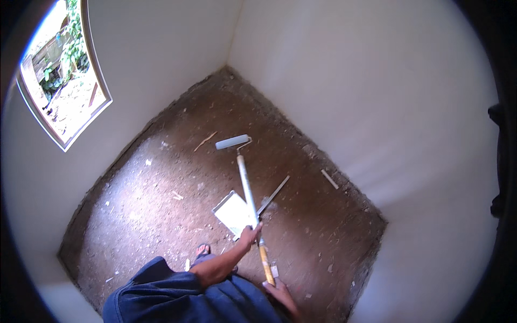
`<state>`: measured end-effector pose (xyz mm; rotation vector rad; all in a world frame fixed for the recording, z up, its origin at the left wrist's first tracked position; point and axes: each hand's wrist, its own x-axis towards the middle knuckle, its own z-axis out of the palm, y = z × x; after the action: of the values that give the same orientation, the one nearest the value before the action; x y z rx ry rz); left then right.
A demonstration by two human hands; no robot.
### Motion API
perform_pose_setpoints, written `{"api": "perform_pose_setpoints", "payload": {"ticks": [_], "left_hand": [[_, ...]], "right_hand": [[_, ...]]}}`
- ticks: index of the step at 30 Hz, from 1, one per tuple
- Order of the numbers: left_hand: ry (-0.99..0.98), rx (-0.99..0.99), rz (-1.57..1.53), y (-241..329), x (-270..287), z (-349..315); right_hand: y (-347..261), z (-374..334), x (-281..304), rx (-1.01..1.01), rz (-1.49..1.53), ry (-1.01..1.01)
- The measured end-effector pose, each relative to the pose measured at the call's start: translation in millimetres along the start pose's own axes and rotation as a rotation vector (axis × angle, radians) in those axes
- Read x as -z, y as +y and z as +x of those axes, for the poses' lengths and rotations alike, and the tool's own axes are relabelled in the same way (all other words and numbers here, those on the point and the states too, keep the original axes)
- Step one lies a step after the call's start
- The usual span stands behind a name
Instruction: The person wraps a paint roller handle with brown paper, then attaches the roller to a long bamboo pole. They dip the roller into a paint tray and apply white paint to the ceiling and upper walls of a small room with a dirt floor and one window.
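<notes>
A paint roller [232, 142] with a pale sleeve and a bent wire frame points away from me on a long pole. White paint coats the pole's upper part [246, 185], while its lower part is yellow-orange. My left hand [249, 237] is closed round the middle of the pole. Lower down, near the pole's end, my right hand [280, 295] grips it too. Below the pole a white paint tray [232, 212] rests on the dirt floor, partly covered by the pole and my left hand. The roller head is apart from both walls.
Pale walls meet in a far corner above the brown dirt floor [301, 226]. Wooden sticks [274, 195], a pale strip [329, 179] and small debris are scattered on it. A window [70, 81] opens at upper left. My sandalled foot [203, 249] stands left of the tray.
</notes>
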<state>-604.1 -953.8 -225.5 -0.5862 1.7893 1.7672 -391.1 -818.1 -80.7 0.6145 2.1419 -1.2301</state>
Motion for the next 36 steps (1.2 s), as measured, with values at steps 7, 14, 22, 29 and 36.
{"api": "perform_pose_setpoints", "payload": {"ticks": [7,14,22,29,36], "left_hand": [[0.194,0.083,0.001,-113,172,64],[0.512,0.143,-0.176,-245,342,-20],[0.994,0.213,-0.437,-319,332,-169],[0.951,0.373,-0.674,-414,73,-200],[0.384,0.042,-0.064,-328,-117,-177]], "right_hand": [[41,-81,37,-0.249,0.169,0.042],[55,-119,161,-0.425,-0.087,0.119],[87,-78,281,-0.229,-0.471,0.071],[187,-21,369,-0.217,-0.419,-0.036],[237,18,337,-0.181,-0.157,-0.179]]}}
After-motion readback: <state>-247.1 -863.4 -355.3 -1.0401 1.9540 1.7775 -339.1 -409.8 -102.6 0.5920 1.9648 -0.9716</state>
